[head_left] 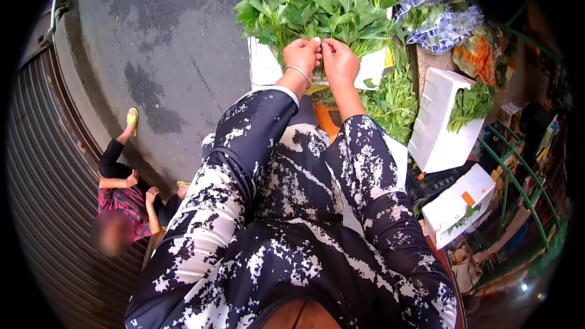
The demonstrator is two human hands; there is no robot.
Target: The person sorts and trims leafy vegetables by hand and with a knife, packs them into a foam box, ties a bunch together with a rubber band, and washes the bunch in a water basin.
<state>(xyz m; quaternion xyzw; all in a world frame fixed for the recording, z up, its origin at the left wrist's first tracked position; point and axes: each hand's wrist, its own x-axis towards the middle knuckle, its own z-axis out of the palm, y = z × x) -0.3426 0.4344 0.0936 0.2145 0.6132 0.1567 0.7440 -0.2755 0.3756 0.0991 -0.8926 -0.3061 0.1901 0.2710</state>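
Both of my hands are close together at the front edge of a heap of leafy greens (317, 0), which lies on a white foam surface (263, 67). My left hand (300, 56), with a bangle at the wrist, is closed, its thumb and forefinger pinched at a small whitish thing too small to name. Almost touching it, my right hand (339, 61) is also closed in a pinch, and what it holds is hidden. Stems of the greens spread behind and beside both hands.
More greens (396, 103) lie to the right, near a white foam box (436, 122) and another foam box (460, 204). Plastic-wrapped bundles (445, 24) are at the upper right. A person (125, 207) sits at the left by a ribbed shutter (49, 207).
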